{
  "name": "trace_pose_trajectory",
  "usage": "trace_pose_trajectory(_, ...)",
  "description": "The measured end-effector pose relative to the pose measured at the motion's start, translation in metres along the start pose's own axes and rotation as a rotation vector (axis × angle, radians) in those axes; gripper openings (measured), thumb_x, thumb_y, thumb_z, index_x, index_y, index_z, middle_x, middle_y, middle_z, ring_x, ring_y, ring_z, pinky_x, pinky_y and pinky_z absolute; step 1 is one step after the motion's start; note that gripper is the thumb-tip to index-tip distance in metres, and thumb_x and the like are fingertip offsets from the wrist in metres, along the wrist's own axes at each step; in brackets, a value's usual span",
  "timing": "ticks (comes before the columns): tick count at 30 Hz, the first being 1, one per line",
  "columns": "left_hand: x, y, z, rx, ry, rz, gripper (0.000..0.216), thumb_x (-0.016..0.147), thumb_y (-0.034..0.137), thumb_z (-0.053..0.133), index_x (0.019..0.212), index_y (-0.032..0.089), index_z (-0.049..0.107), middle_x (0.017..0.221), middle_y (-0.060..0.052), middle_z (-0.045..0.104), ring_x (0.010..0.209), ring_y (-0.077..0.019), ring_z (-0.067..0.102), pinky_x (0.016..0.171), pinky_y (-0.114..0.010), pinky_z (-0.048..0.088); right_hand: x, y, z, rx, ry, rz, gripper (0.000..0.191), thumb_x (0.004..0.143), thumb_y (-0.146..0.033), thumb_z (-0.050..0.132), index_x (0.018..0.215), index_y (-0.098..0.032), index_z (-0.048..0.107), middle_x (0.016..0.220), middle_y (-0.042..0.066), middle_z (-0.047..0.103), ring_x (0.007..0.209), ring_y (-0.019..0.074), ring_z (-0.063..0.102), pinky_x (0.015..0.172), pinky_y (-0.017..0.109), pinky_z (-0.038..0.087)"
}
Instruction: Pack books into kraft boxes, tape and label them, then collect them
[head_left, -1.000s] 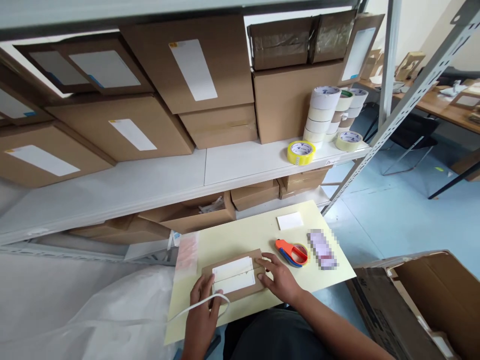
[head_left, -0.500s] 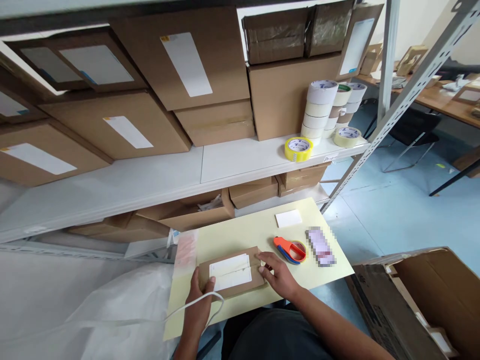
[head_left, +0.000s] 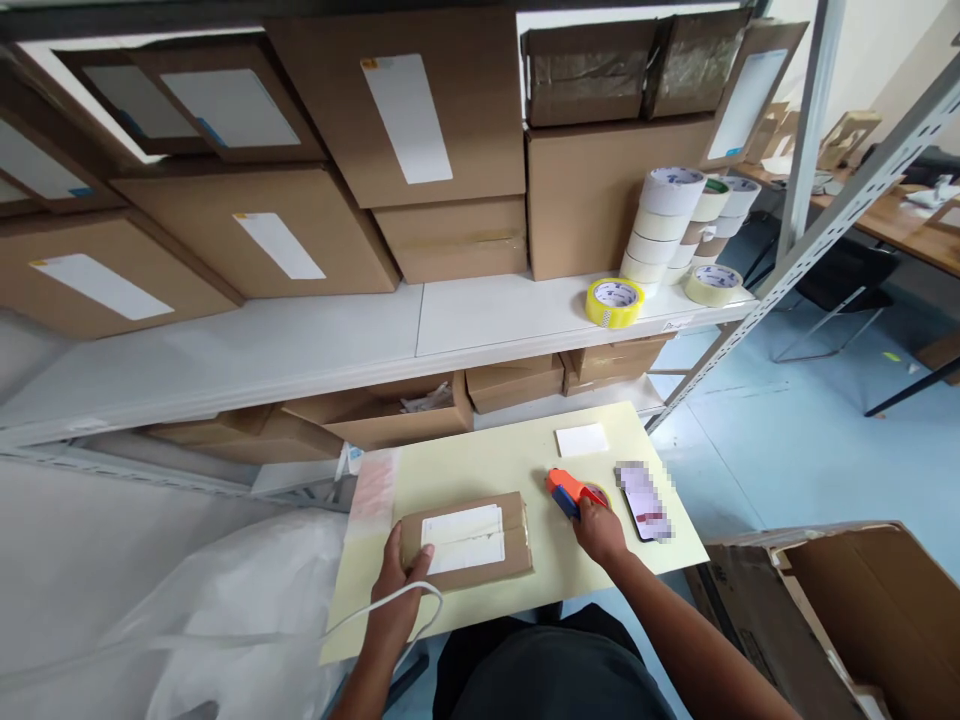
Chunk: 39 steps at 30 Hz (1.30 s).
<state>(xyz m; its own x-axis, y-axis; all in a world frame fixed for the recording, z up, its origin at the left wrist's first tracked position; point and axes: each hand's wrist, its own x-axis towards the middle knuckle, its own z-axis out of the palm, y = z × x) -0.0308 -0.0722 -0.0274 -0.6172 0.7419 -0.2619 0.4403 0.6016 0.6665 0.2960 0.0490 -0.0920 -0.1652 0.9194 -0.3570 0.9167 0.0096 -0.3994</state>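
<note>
A small cardboard box (head_left: 517, 540) with a white label lies flat on the pale yellow table (head_left: 480, 470). My left hand (head_left: 397, 590) grips its left end, the thumb on top by the label and the fingers along the side. To the right of the box, my right hand (head_left: 600, 532) is closed around the orange and blue tape dispenser (head_left: 564, 484), which carries a tape roll partly hidden by the hand. A thin white cable (head_left: 409, 588) passes across my left wrist.
A phone (head_left: 643, 502) and a white card (head_left: 582, 440) lie on the table. Behind stands a shelf (head_left: 337, 345) with cartons (head_left: 457, 240), stacked tape rolls (head_left: 664, 225) and a yellow tape roll (head_left: 615, 302). A large open carton (head_left: 870, 600) is on the floor at right.
My right hand has left the right end of the box, moved right and taken hold of the tape dispenser. My left hand stays on the box. The view has shifted slightly.
</note>
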Motion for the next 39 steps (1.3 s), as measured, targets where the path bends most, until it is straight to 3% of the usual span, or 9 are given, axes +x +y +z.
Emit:
trace_pose_trajectory(5, 0.001, -0.002, 0.004, -0.064, -0.001, -0.034, 0.071, 0.09, 0.05, 0.056, 0.152, 0.019, 0.041, 0.142, -0.014, 0.064, 0.129, -0.0325, 0.062, 0.107, -0.042, 0.05, -0.024, -0.035, -0.068, 0.356, 0.072, -0.321, 0.024, 0.092, -0.038, 0.052, 0.103, -0.018, 0.062, 0.093, 0.009, 0.072, 0.079, 0.0226, 0.064, 0.07, 0.031, 0.045)
trace_pose_trajectory(9, -0.002, -0.003, 0.006, -0.134, 0.006, -0.019, 0.071, 0.088, 0.048, 0.058, 0.151, 0.02, 0.043, 0.137, -0.012, 0.068, 0.127, -0.031, 0.063, 0.106, -0.041, 0.05, -0.04, -0.081, -0.106, 0.695, -0.152, -0.533, 0.028, 0.092, -0.047, 0.054, 0.089, -0.02, 0.06, 0.079, 0.001, 0.062, 0.07, 0.0161, 0.054, 0.061, 0.025, 0.04)
trace_pose_trajectory(13, -0.005, -0.005, 0.008, -0.188, 0.016, 0.009, 0.07, 0.086, 0.047, 0.058, 0.15, 0.021, 0.045, 0.143, -0.011, 0.064, 0.131, -0.0299, 0.061, 0.109, -0.04, 0.049, -0.031, -0.12, -0.093, 0.73, -0.41, -0.573, 0.04, 0.087, -0.055, 0.06, 0.075, -0.018, 0.057, 0.067, -0.002, 0.05, 0.062, 0.0119, 0.043, 0.055, 0.024, 0.033)
trace_pose_trajectory(19, -0.004, -0.015, 0.017, -0.319, 0.04, 0.05, 0.074, 0.081, 0.038, 0.062, 0.15, 0.019, 0.046, 0.145, -0.01, 0.062, 0.132, -0.029, 0.06, 0.11, -0.041, 0.049, -0.01, -0.145, -0.076, 0.558, -0.495, -0.581, 0.042, 0.083, -0.057, 0.065, 0.07, -0.018, 0.054, 0.063, -0.004, 0.044, 0.059, 0.0104, 0.039, 0.053, 0.023, 0.029)
trace_pose_trajectory(25, -0.023, 0.002, -0.01, -0.451, 0.33, 0.115, 0.047, 0.087, 0.044, 0.058, 0.128, 0.021, 0.066, 0.126, -0.011, 0.069, 0.118, -0.0268, 0.065, 0.102, -0.042, 0.051, -0.009, -0.154, -0.084, 0.448, -0.54, -0.583, 0.047, 0.082, -0.062, 0.064, 0.069, -0.019, 0.053, 0.063, -0.003, 0.046, 0.058, 0.0108, 0.04, 0.053, 0.024, 0.032)
trace_pose_trajectory(29, -0.039, 0.02, -0.037, -0.763, -0.094, -0.062, 0.052, 0.089, 0.061, 0.053, 0.112, 0.018, 0.072, 0.09, -0.008, 0.074, 0.077, -0.0213, 0.069, 0.064, -0.032, 0.052, -0.009, -0.151, -0.081, 0.404, -0.514, -0.586, 0.049, 0.084, -0.065, 0.062, 0.071, -0.018, 0.054, 0.063, -0.002, 0.048, 0.058, 0.0114, 0.041, 0.053, 0.024, 0.033)
trace_pose_trajectory(32, -0.04, 0.025, -0.04, -0.933, -0.415, -0.125, 0.057, 0.079, 0.067, 0.064, 0.103, 0.016, 0.073, 0.077, -0.006, 0.072, 0.068, -0.0188, 0.066, 0.055, -0.027, 0.045, -0.01, -0.151, -0.08, 0.38, -0.507, -0.603, 0.049, 0.085, -0.065, 0.061, 0.073, -0.018, 0.056, 0.063, -0.002, 0.049, 0.058, 0.0114, 0.043, 0.053, 0.024, 0.033)
trace_pose_trajectory(34, -0.036, 0.026, -0.036, -0.942, -0.448, -0.131, 0.055, 0.074, 0.066, 0.069, 0.097, 0.016, 0.073, 0.068, -0.003, 0.069, 0.061, -0.0163, 0.062, 0.054, -0.026, 0.043, -0.012, -0.154, -0.082, 0.355, -0.516, -0.6, 0.049, 0.085, -0.065, 0.062, 0.073, -0.018, 0.057, 0.063, -0.002, 0.05, 0.058, 0.0115, 0.043, 0.053, 0.024, 0.034)
trace_pose_trajectory(39, -0.027, 0.029, -0.037, -0.841, -0.296, -0.127, 0.047, 0.071, 0.061, 0.07, 0.086, 0.016, 0.072, 0.057, 0.002, 0.059, 0.053, -0.0135, 0.053, 0.054, -0.026, 0.041, -0.018, -0.166, -0.088, 0.294, -0.521, -0.563, 0.049, 0.084, -0.066, 0.062, 0.074, -0.019, 0.058, 0.065, -0.001, 0.053, 0.059, 0.0131, 0.046, 0.055, 0.025, 0.036)
